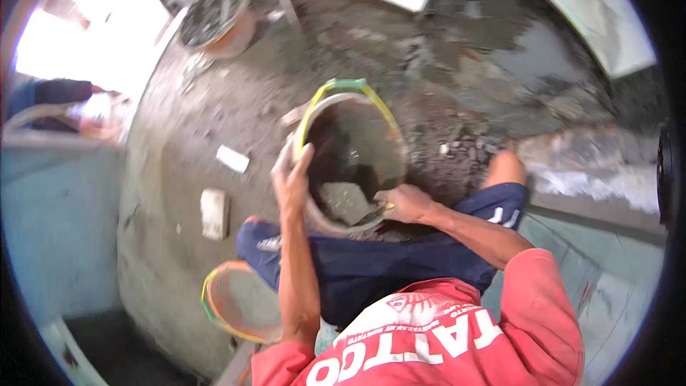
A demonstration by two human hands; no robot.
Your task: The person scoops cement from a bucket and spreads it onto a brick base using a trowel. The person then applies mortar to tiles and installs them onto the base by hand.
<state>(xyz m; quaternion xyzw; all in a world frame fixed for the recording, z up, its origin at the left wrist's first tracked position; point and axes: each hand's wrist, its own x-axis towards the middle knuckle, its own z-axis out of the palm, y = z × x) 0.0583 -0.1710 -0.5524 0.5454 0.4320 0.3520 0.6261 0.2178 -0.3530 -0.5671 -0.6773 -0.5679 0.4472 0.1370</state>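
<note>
Gripping the near-left rim of a round, pale-walled bucket (319,216), the left hand (291,175) has its thumb and fingers clamped about the edge, beside the foot of a yellow carrying handle with a green grip (346,84). The right hand (409,204) is closed at the near-right side of the opening, its fingers around the end of a flat, angular grey trowel (346,201), whose blade lies inside the bucket. The bucket stands on the grey, dirt-covered floor (168,264), just in front of the person's dark navy shorts (371,261), between the knees. Right of it lies a heap of small grey rubble (468,157); to its left, well apart, are a small white rectangular piece (233,159) and a thicker off-white block (214,213). An orange-rimmed bucket (223,269) sits beside the left forearm. Farther off, at the upper left, stands an orange bucket filled with dark grey material (204,20).
</note>
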